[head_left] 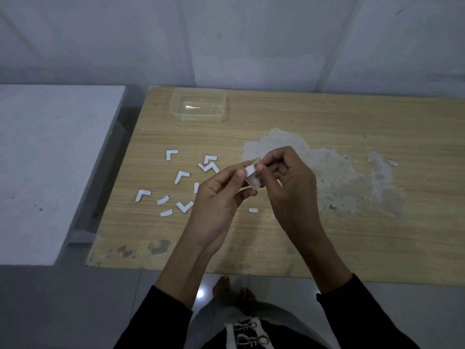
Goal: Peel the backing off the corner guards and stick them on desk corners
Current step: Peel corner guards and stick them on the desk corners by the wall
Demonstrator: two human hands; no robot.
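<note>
Above the wooden desk (314,238), my left hand (219,197) grips a clear plastic corner guard (253,182) between thumb and fingers. My right hand (286,182) pinches the white backing strip (250,170) at the guard's top, thumb and forefinger closed on it. Several white L-shaped backing pieces (181,176) lie scattered on the desk left of my hands, and one small white piece (253,210) lies just below them.
A clear plastic container (198,104) stands at the desk's back left. A worn, peeled patch (334,177) covers the desk's middle right. A white table (50,159) stands to the left across a narrow gap. The wall runs behind.
</note>
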